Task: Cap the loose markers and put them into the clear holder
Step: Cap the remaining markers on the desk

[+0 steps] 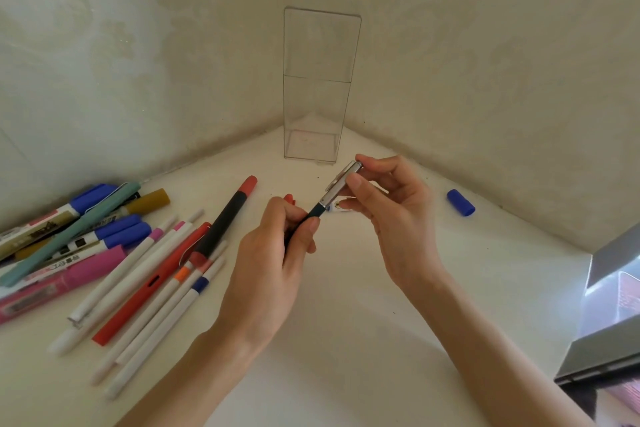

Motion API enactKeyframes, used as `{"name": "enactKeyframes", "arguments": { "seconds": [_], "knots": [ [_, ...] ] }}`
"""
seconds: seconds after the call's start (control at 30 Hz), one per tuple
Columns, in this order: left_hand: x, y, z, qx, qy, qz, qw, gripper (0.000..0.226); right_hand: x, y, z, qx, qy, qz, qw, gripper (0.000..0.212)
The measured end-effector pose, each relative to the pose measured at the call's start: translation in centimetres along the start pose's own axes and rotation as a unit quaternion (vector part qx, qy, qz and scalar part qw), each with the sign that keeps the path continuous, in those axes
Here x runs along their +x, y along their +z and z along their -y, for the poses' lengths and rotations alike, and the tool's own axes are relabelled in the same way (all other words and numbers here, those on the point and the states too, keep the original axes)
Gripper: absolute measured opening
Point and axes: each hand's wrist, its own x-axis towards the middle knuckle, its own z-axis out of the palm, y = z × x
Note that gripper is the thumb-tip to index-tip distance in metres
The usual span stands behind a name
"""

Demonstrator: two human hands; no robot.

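My left hand point(277, 253) grips the dark teal barrel of a pen point(314, 211). Its silver cap point(341, 180), with a clip, is pinched between the thumb and fingers of my right hand point(391, 204); the cap sits on the pen's end. Both hands hover above the white table, just in front of the clear holder point(318, 87), which stands upright in the corner with nothing inside. A pile of markers and pens point(114, 253) lies at the left. A loose blue cap point(460, 203) lies to the right. A red cap point(289, 198) peeks out behind my left hand.
Patterned walls meet in a corner behind the holder. A black marker with red ends point(225, 218) lies apart from the pile, nearest my left hand. A grey box-like object point(606, 315) sits at the right edge of the white table point(346, 340).
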Motion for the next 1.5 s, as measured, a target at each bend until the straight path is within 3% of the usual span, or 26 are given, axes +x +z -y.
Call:
{"name": "enactKeyframes", "arguments": {
  "seconds": [0.33,0.47,0.53,0.6,0.7,0.87,1.03,1.1,1.2,1.27,1.4,1.5],
  "knots": [
    [0.0,-0.6,-0.3,-0.014,-0.021,-0.008,1.000,0.019,-0.4,0.9,0.0,0.012,-0.002,-0.013,1.000,0.016],
    [0.2,-0.2,-0.3,-0.072,-0.121,0.006,0.990,0.009,0.0,1.0,-0.1,0.046,0.062,0.020,0.997,0.016],
    [0.3,0.1,0.1,-0.069,-0.171,0.024,0.983,0.005,-0.4,1.2,-0.6,0.038,0.112,0.055,0.991,0.031],
    [0.1,0.1,0.6,0.024,-0.164,0.040,0.985,0.016,-0.7,0.9,-1.0,-0.043,0.133,0.068,0.988,0.045],
    [-0.7,-0.3,0.6,0.204,-0.110,0.043,0.972,0.026,-0.2,-1.1,-0.5,-0.182,0.074,0.010,0.981,0.038],
    [-0.9,-0.2,0.1,0.405,-0.089,0.065,0.908,0.016,1.3,-7.6,1.0,-0.276,-0.024,-0.105,0.955,0.026],
    [0.0,0.4,0.5,0.508,-0.043,0.081,0.856,0.018,1.4,-13.0,1.6,-0.423,0.004,-0.171,0.890,0.020],
    [1.3,1.2,0.1,0.482,-0.011,0.085,0.872,0.025,1.7,-14.0,1.2,-0.485,0.039,-0.172,0.857,0.021],
    [4.1,3.9,0.0,0.359,0.045,0.120,0.924,0.034,2.7,-14.6,0.0,-0.541,0.084,-0.141,0.825,0.028],
    [5.6,5.9,0.2,0.338,0.043,0.153,0.928,0.038,3.4,-14.7,-1.0,-0.571,0.105,-0.112,0.806,0.035],
    [7.0,8.0,1.2,0.369,0.019,0.157,0.916,0.030,4.2,-15.1,-2.4,-0.629,0.083,-0.090,0.768,0.018],
    [7.1,8.1,1.3,0.355,0.033,0.141,0.924,0.020,4.0,-14.6,-2.1,-0.625,0.071,-0.099,0.771,0.023]
  ]
}}
